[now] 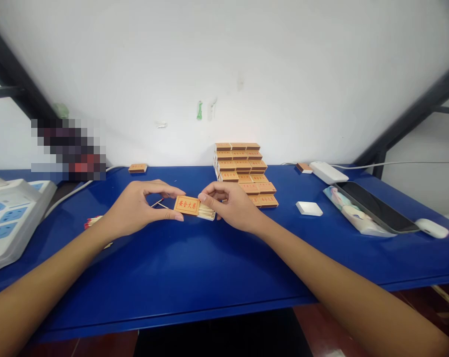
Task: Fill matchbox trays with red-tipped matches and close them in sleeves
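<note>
An orange matchbox [187,204] with red characters is held above the blue table, its inner tray partly out on the right side and filled with matchsticks [206,210]. My left hand [144,206] grips the box's left end between thumb and fingers. At the other end, my right hand [226,201] has its thumb and fingers closed on the tray. A couple of loose matches [158,203] show on the table behind the gap of my left hand. More red-tipped matches [93,222] lie left of that hand, partly covered by my forearm.
Stepped rows of matchboxes [241,166] stand against the wall behind my right hand. Single matchboxes lie at back left [137,168] and back right [304,168]. On the right are a white tray [309,208], a phone [373,206] and a white case [432,228]; a power strip [19,223] sits left.
</note>
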### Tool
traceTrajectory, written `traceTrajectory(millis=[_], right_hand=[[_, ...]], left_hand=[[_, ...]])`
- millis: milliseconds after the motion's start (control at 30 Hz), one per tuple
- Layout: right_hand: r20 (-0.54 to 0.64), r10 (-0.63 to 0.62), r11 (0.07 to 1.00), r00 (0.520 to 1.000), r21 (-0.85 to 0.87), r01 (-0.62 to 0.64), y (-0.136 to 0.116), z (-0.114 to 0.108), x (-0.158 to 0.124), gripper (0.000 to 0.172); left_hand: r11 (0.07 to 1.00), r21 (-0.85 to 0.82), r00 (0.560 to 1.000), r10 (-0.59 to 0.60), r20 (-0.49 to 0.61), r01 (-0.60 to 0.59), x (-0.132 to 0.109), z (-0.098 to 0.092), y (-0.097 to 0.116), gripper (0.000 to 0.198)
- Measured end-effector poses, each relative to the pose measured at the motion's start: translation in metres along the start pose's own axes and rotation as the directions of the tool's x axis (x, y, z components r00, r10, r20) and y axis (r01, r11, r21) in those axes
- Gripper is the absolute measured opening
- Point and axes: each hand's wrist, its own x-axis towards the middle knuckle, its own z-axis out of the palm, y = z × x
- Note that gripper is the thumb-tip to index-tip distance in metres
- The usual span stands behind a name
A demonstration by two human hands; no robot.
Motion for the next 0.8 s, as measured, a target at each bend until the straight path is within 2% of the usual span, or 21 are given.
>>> traceTrajectory(millis=[100,200,333,633,700,800], right_hand=[[0.034,-0.032,0.999,0.999,-0.008,0.032,-0.0005,-0.0011,0.0005,0.026],[0.001,-0.175,0.978,0.985,-0.12,0.173,-0.0013,-0.0014,-0.0006,0.019],[0.006,-0.315,0.914,0.949,-0.268,0.305,-0.0028,-0.0017,-0.0038,0.024],[0.016,-0.445,0.826,0.895,-0.38,0.417,-0.0035,-0.0042,-0.005,0.033],[0.025,-0.45,0.813,0.893,-0.403,0.421,-0.0049,-0.0046,-0.0055,0.028],[0.011,-0.406,0.843,0.914,-0.381,0.379,-0.0076,-0.0058,-0.0062,0.015]], left_hand=[[1.0,-0.008,1.0,-0.008,0.013,0.008,-0.0003,0.0003,-0.0004,0.05],[0.999,-0.027,1.0,-0.018,0.019,0.018,0.0,0.0,-0.0006,0.052],[0.998,-0.046,0.999,-0.034,0.013,0.034,0.0016,-0.0016,-0.0018,0.054],[0.997,-0.051,0.998,-0.057,0.014,0.058,0.0019,-0.0031,-0.0056,0.053],[0.998,-0.045,0.999,-0.052,0.014,0.053,0.0015,-0.0027,-0.0056,0.053],[0.998,-0.035,0.999,-0.046,0.018,0.046,0.0014,-0.0021,-0.005,0.054]])
